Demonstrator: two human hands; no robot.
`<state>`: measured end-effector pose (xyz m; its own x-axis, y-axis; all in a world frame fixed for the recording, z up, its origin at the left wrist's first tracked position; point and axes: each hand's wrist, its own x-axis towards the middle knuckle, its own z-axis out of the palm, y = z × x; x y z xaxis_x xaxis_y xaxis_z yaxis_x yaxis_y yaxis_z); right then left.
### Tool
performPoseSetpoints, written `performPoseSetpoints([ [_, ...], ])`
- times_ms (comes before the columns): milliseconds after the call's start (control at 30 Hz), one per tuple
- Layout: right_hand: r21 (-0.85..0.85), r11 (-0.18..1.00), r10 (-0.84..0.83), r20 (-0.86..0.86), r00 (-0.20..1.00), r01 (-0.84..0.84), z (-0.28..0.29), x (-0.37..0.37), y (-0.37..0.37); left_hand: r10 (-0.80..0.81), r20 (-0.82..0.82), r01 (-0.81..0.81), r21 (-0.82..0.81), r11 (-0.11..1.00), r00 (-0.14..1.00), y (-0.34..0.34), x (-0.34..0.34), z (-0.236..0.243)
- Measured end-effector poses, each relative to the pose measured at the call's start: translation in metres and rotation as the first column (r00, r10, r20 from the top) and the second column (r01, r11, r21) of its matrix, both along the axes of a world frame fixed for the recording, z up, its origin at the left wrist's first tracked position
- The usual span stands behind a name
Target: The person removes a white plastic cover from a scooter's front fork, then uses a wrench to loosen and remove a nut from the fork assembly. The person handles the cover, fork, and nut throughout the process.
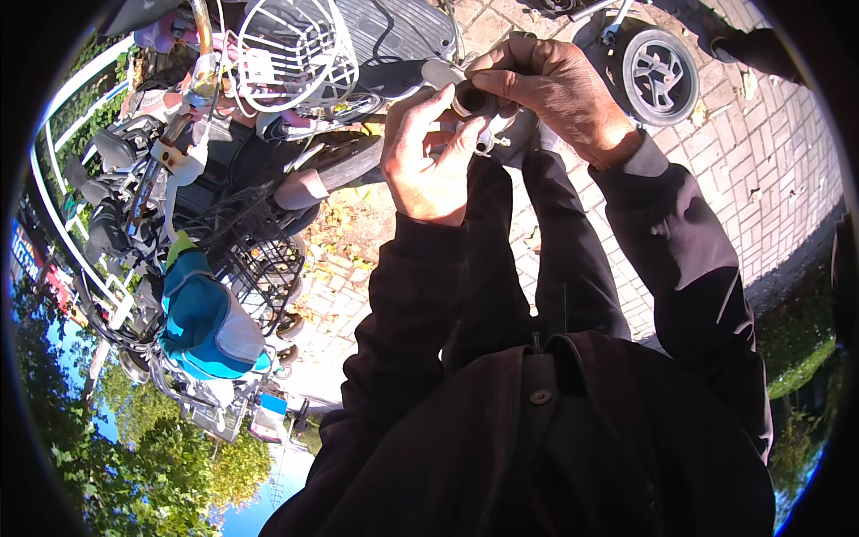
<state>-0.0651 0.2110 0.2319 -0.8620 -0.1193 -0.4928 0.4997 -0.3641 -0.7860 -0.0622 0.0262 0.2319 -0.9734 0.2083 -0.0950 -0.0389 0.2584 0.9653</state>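
Observation:
My left hand (424,161) is closed around a small round part with a dark hollow middle (472,99), thumb and fingers curled about its sides. My right hand (568,97) reaches over it from the right, thumb and forefinger pinched together at its rim. What, if anything, lies in that pinch cannot be made out. Just under the fingers shows a silvery metal fitting (486,141); whether it joins the round part is hidden. Behind the left fingertips is a pale grey rounded end (442,73).
Parked bicycles crowd the left side, with a white wire basket (293,54), a black basket (259,268) and a teal and grey cloth (215,327). A small black spoked wheel (659,76) stands at the upper right. Brick paving (752,170) with fallen leaves lies below.

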Motion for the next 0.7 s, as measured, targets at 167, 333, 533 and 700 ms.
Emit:
performPoseSetpoints([
  [167, 0.014, 1.0, 0.02, -0.009, 1.0, -0.02, 0.005, 0.001, 0.002, 0.038, 0.121, -0.053, 0.126, 0.991, 0.992, 0.0, 0.001, 0.003],
  [333, -0.034, 0.999, 0.038, -0.067, 0.997, -0.04, 0.007, 0.003, 0.005, 0.103, 0.405, -0.197, 0.197, 0.961, 0.909, 0.001, 0.0, 0.012],
  [533, 0.011, 0.999, 0.039, 0.053, 0.998, -0.039, 0.005, 0.003, 0.004, 0.154, 0.536, -0.299, 0.195, 0.934, 0.83, 0.004, -0.004, 0.02],
  [700, 0.0, 0.999, 0.053, 0.038, 0.998, -0.053, 0.008, 0.001, 0.004, 0.168, 0.615, -0.372, 0.22, 0.902, 0.77, 0.006, -0.007, 0.023],
])
